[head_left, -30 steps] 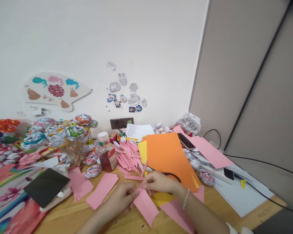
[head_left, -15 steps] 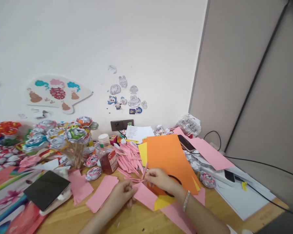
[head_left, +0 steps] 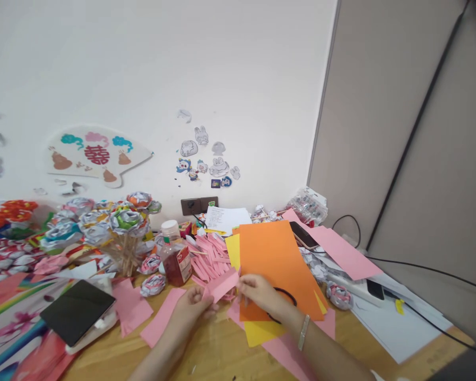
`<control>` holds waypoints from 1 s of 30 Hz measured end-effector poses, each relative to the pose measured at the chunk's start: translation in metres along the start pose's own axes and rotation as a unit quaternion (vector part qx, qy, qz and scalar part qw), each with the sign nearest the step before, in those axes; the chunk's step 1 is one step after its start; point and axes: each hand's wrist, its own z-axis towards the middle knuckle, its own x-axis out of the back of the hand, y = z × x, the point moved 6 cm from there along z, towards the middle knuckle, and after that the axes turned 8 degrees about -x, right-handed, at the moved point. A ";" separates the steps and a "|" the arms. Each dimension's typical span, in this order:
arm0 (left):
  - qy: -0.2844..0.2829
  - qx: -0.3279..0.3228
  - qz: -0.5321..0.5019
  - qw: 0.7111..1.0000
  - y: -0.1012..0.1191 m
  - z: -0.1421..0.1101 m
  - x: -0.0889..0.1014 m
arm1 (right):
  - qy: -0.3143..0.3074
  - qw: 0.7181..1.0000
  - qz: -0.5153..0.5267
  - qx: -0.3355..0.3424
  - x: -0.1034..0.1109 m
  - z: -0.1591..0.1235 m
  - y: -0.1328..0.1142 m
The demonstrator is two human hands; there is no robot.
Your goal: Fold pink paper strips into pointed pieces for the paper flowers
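Observation:
A pink paper rectangle (head_left: 222, 286) is lifted and tilted between my hands, with a fold line along its upper edge. My left hand (head_left: 194, 308) pinches its left end, fingers closed. At the right end, the fingertips of my right hand (head_left: 257, 292) are closed on the corner. Just behind the held sheet is a heap of folded pink paper strips (head_left: 208, 256). Another pink sheet (head_left: 162, 317) lies partly under my left forearm. Orange paper (head_left: 267, 248) lies beneath my right hand, with a black loop (head_left: 287, 296) on it by the wrist.
A bottle of red liquid (head_left: 176, 264) stands left of the strips, near paper flowers (head_left: 127, 219) on sticks. A black tablet-like slab (head_left: 78, 312) lies at left. White sheets (head_left: 396, 328), cables and a phone (head_left: 303, 234) are at right. Yellow paper (head_left: 262, 332) shows below the orange.
The pink rectangle has been raised off the table and is now held between both hands. The thin pink strip by my right fingers is no longer distinct there.

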 end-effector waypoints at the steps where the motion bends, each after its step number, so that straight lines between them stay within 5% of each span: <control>1: -0.017 0.013 0.008 1.000 -0.001 -0.002 -0.004 | 0.004 1.000 0.000 0.003 -0.001 0.001 0.000; 8: -0.165 -0.039 0.093 0.981 0.002 -0.010 -0.029 | 0.040 0.998 -0.037 0.010 -0.003 0.004 0.009; 19: -0.185 -0.076 0.221 0.955 0.007 -0.019 -0.032 | -0.017 0.999 -0.037 0.006 -0.022 -0.007 0.001; 24: -0.170 -0.096 0.228 0.954 0.009 -0.021 -0.033 | 0.008 0.998 -0.056 0.024 -0.022 -0.010 -0.006; 30: -0.167 -0.083 0.171 0.968 0.003 -0.016 -0.030 | -0.046 0.992 0.117 0.010 -0.029 -0.003 0.005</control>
